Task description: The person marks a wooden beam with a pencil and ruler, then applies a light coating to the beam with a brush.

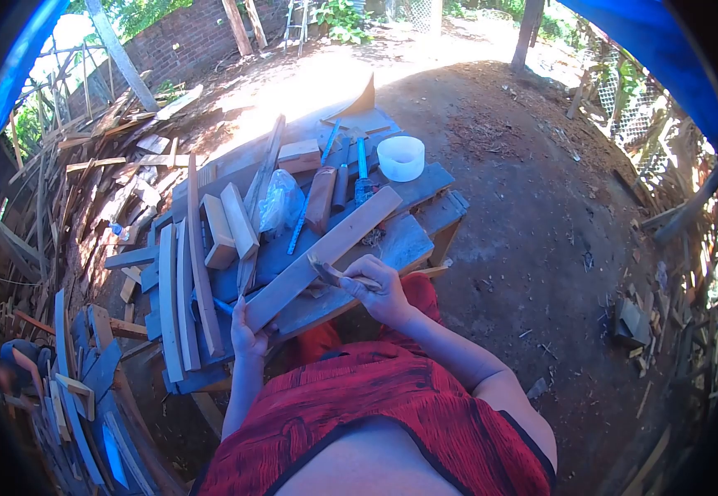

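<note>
My left hand (249, 332) is closed around the near end of a long wooden plank (326, 252), which slants away to the right across the workbench (293, 318). In my right hand (378, 291) is a short wooden-handled tool (326, 271) that looks like a brush, its head over the plank's near edge. The fingers wrap the handle and hide part of it. Past the plank lie a brown wooden block (320, 198), a clear plastic bag (280, 204) and a blue-handled tool (362, 157). A white round tub (401, 158) stands at the far right of the bench.
Several long wood strips (185, 298) lie along the bench's left side, beside two short wooden blocks (239, 221). Scrap timber (86, 413) is heaped at lower left. Bare earth (532, 248) spreads to the right, with a brick wall (185, 45) at the back.
</note>
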Available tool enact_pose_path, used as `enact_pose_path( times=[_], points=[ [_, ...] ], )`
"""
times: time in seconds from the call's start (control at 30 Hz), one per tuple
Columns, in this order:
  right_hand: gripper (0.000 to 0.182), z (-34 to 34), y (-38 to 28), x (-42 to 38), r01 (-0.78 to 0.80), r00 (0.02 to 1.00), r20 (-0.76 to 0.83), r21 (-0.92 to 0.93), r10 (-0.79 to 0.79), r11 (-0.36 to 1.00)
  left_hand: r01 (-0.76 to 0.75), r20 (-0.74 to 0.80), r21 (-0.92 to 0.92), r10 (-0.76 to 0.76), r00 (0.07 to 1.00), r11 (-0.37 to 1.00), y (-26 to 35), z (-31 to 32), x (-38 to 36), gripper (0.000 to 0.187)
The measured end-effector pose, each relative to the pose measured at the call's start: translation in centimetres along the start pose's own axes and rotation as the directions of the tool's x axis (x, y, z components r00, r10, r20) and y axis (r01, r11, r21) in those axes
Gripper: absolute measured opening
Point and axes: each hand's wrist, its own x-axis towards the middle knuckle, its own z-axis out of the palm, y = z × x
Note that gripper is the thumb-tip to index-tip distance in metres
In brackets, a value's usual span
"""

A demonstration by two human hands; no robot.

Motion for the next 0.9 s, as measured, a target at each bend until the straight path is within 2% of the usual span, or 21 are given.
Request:
enact_pose_path(
  times=[0.07, 0.17, 0.23, 0.27, 0.33, 0.47, 0.53, 0.63, 0.73, 0.9],
  points=[
    [0.009, 0.0, 0.0, 0.0, -0.002, 1.0, 0.022, -0.014, 0.002, 1.0, 0.001, 0.017, -0.004, -0.001, 1.0, 1.0, 0.0, 0.0, 0.1, 0.051],
    [0.01, 0.4, 0.0, -0.1, -0.038, 0.998, 0.06, 0.076, 0.033, 0.996, 0.009, 0.009, 0.006, -0.009, 1.0, 1.0, 0.0, 0.0, 0.0, 0.052],
    [0.013, 0.9, 0.0, -0.3, -0.138, 0.987, 0.105, 0.205, 0.118, 0.969, 0.011, 0.004, 0.002, -0.011, 1.0, 1.0, 0.0, 0.0, 0.0, 0.051],
    [0.013, 1.1, 0.0, -0.3, -0.138, 0.987, 0.106, 0.206, 0.118, 0.969, 0.01, 0.003, 0.002, -0.01, 1.0, 1.0, 0.0, 0.2, -0.1, 0.051],
    [0.015, 1.6, 0.0, -0.4, -0.179, 0.977, 0.154, 0.242, 0.144, 0.954, -0.009, -0.065, 0.01, 0.01, 0.998, 1.0, 0.0, 0.6, -0.4, 0.05],
    [0.015, 2.2, -0.5, -0.2, -0.196, 0.974, 0.174, 0.314, 0.146, 0.929, -0.006, -0.094, -0.011, 0.005, 0.996, 1.0, 0.0, 0.8, -0.5, 0.049],
    [0.016, 2.2, -0.6, 0.0, -0.291, 0.953, 0.195, 0.372, 0.232, 0.882, -0.003, -0.08, -0.005, 0.003, 0.997, 1.0, 0.0, 0.7, -0.5, 0.05],
    [0.016, 2.0, -0.1, 0.2, -0.341, 0.939, 0.193, 0.435, 0.283, 0.833, -0.011, -0.073, 0.0, 0.011, 0.997, 1.0, 0.1, 0.8, -0.5, 0.05],
    [0.015, 1.8, 0.9, 0.2, -0.362, 0.932, 0.155, 0.442, 0.328, 0.821, 0.016, -0.013, -0.01, -0.017, 1.0, 1.0, 0.0, 0.0, -0.2, 0.05],
    [0.013, 1.1, 0.7, 0.5, -0.347, 0.937, 0.122, 0.409, 0.326, 0.844, 0.012, -0.028, -0.013, -0.012, 1.0, 1.0, 0.1, 0.3, -0.6, 0.049]
  ],
)
